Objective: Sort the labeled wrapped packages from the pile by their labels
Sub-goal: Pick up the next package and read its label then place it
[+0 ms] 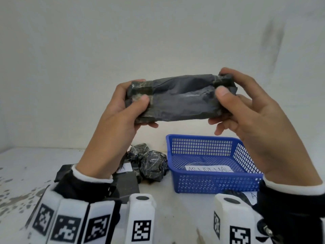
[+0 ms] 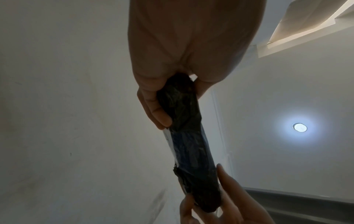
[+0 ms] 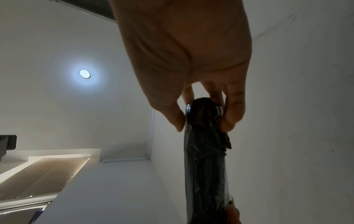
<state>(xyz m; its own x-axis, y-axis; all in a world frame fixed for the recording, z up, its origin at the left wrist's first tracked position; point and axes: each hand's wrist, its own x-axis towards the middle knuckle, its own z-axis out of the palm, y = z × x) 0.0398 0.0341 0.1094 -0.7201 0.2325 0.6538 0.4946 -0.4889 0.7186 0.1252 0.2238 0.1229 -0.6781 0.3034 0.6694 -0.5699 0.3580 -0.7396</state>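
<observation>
Long black-wrapped package [image 1: 179, 98] held up in the air, roughly level, in front of a pale wall [image 1: 158, 41] and well above the table [image 1: 184, 199]. No label shows on the face turned to the head camera.

Left hand [image 1: 119, 110]: curled round the package's left end. Thumb lies across the near face, fingers wrap behind and under, tips showing at the bottom edge. Left wrist view confirms: thumb [image 2: 159, 112] pressed along the wrapping, package [image 2: 189, 145] running away from the palm [image 2: 191, 37].

Right hand [image 1: 246, 110]: grips the right end the same way, thumb on the near face, index finger over the crumpled top corner, remaining fingers curled below. Right wrist view: fingertips [image 3: 231, 119] pinch the end of the package [image 3: 205, 159] from both sides; opposite hand's fingertip just visible at bottom edge.

Below, on the table: blue mesh basket [image 1: 233, 184] holding a white paper label [image 1: 209, 169], handwriting reads roughly "ABNORMAL". Left of the basket, just beside it, a pile of black wrapped packages [image 1: 149, 161]: two rounded bundles and a flat one with a white label [image 1: 124, 168] marked "A". Another dark parcel with a white slip [image 1: 253, 198] sits at the basket's near right, partly hidden by the right sleeve.

Both wrists wear bands with black-and-white markers [image 1: 68, 228].
</observation>
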